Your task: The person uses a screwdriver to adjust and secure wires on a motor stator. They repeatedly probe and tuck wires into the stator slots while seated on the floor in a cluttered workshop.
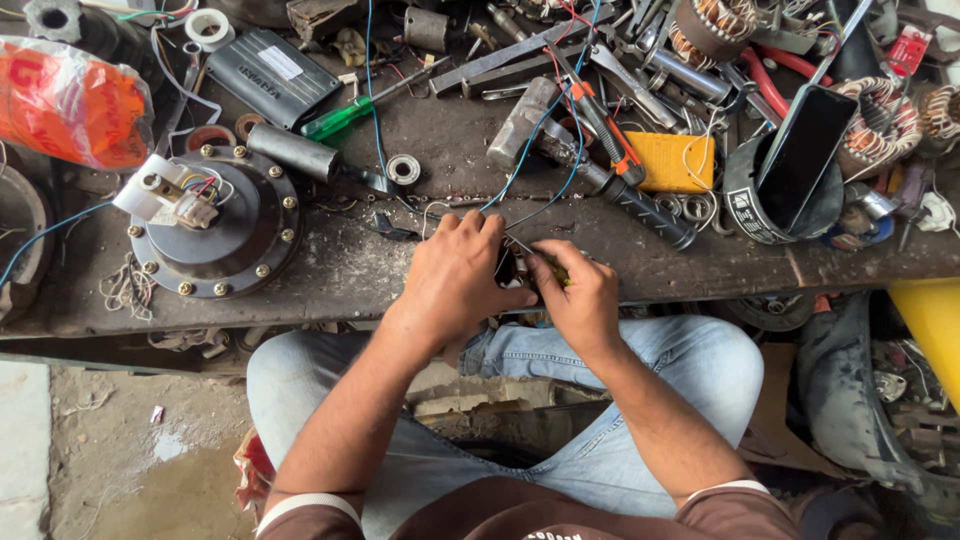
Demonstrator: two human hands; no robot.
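Two bare hands are meeting at the front edge of a scarred, oil-dark workbench (380, 270) near the frame's centre. The left hand (455, 280) is curling shut over a small dark part (507, 268), mostly hidden, while the right hand (580, 300) is pinching a thin metal tool (522, 246) against it. Blue wire (545, 120) is trailing upward from the fingers. A round grey motor housing (215, 225) ringed with brass bolts is sitting at left, an orange plastic bag (70, 105) at upper left, copper-wound coils (880, 120) and a black phone (805, 150) at upper right. Dusty concrete floor (130, 450) is showing below.
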